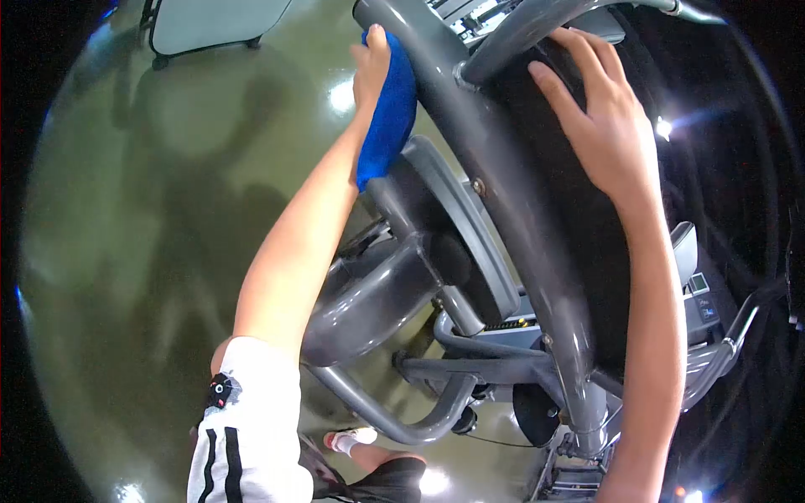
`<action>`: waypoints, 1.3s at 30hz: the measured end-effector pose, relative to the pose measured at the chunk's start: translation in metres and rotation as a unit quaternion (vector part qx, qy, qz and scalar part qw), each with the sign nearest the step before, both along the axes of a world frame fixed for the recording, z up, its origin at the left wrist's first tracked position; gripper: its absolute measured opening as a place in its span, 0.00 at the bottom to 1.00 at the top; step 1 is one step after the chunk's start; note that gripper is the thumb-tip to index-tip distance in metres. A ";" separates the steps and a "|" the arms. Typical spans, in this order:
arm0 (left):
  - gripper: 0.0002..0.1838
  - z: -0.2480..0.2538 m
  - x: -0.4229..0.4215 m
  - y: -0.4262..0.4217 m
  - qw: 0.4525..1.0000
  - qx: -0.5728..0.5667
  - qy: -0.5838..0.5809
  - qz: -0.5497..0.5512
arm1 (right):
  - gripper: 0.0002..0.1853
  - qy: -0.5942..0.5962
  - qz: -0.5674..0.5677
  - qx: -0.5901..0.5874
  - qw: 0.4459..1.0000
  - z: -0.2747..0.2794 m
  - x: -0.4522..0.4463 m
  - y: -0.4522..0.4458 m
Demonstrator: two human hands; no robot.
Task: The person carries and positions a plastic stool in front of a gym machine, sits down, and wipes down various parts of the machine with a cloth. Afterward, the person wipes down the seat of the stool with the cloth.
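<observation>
My left hand (371,74) holds a blue cloth (392,113), its fingers curled over the top edge. The cloth lies against the left side of a thick grey metal tube (503,180), part of a gym machine's frame. My right hand (610,126) has its fingers spread and rests at the black panel (570,210) on the tube's other side, just below a curved grey bar (528,38). Whether its fingertips press on the panel or only hover over it, I cannot tell.
A grey-edged pad (461,226) and a fat grey cylinder (365,306) sit below the cloth. Lower frame bars (428,432) reach near my shoe (348,438). Another machine's pale panel (214,29) stands at upper left on the greenish floor (151,251). More gym equipment (713,352) is at right.
</observation>
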State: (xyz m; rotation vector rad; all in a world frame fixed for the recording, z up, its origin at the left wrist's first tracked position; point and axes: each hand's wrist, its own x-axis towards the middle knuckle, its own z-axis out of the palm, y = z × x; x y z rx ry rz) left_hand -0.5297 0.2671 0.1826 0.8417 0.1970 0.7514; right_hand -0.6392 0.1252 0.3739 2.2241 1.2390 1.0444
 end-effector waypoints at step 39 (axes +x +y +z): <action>0.21 -0.275 -0.305 -0.121 0.705 0.604 0.339 -0.154 | 0.10 0.431 -0.165 0.379 0.802 -0.368 -0.279 -0.180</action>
